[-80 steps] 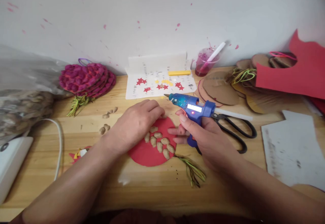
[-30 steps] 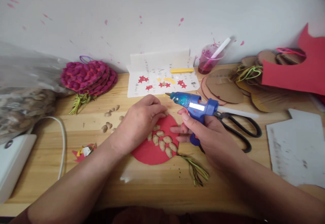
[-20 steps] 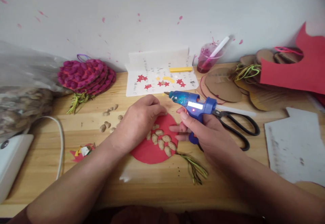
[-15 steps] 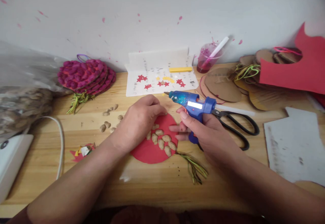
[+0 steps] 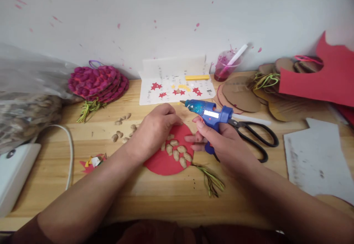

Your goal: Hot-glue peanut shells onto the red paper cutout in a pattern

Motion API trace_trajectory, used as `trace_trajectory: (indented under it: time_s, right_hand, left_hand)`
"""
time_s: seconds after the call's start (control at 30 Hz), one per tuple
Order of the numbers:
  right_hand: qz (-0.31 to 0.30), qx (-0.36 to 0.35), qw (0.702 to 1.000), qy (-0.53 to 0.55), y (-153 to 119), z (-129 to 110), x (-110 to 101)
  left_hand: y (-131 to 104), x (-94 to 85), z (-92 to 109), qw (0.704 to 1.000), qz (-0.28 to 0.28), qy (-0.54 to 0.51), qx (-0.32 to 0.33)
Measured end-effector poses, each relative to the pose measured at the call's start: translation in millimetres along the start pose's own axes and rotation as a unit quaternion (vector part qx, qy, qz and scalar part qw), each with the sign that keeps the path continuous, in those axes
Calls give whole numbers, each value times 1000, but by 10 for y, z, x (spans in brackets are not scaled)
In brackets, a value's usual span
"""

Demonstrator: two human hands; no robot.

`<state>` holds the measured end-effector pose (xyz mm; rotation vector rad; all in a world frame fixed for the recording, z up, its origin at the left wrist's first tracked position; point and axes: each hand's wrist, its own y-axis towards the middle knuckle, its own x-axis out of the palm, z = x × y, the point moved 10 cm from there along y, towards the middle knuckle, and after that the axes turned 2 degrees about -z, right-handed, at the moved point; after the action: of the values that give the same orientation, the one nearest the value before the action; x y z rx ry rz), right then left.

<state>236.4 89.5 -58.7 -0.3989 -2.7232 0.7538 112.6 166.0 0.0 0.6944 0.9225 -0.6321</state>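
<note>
My right hand (image 5: 226,140) holds a blue hot glue gun (image 5: 223,114), its nozzle pointing left above the table. Beneath both hands lies a round red disc (image 5: 162,165) with several peanuts (image 5: 176,155) on its surface. A green and dark tassel (image 5: 211,180) sticks out from the disc's lower right edge. My left hand (image 5: 155,129) rests on the disc's upper left part with fingers bent down and closed; whatever they pinch is hidden behind the hand. Loose peanuts (image 5: 118,134) lie left of that hand.
Black-handled scissors (image 5: 273,135) lie right of the glue gun. Behind stand a paper sheet (image 5: 148,95) with red and yellow stars and a cup (image 5: 221,68) of pink liquid. At left are purple tasselled discs (image 5: 96,79), a bag of peanuts (image 5: 30,114) and a white cable (image 5: 72,155).
The view has shifted slightly, so the surroundings sit a little differently in frame. Both hands keep nearly the same pose over the disc, and the glue gun stays in my right hand.
</note>
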Motion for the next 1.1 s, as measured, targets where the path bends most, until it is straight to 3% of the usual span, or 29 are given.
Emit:
trace_trajectory:
  time_s: [0.13, 0.27, 0.53, 0.7, 0.97, 1.1]
  right_hand:
    - [-4, 1, 1000, 4, -3, -8, 14]
    - [-7, 3, 1000, 5, -2, -10, 25]
    - [-24, -26, 999, 3, 8, -28, 48]
    - [-22, -23, 1000, 1, -2, -44, 49]
    - [-22, -18, 1000, -5, 1, -31, 39]
    - [-17, -9, 1000, -9, 9, -12, 29]
  left_hand:
    - [9, -118, 6, 1000, 10, 5, -4]
    - [-62, -256, 86, 996, 27, 85, -2]
    - [-254, -89, 408, 980, -3, 196, 44]
    - [-302, -26, 544, 973, -27, 227, 25]
    - [-353, -73, 312, 976, 2, 218, -23]
    - [-363, -37, 345, 977, 2, 213, -1]
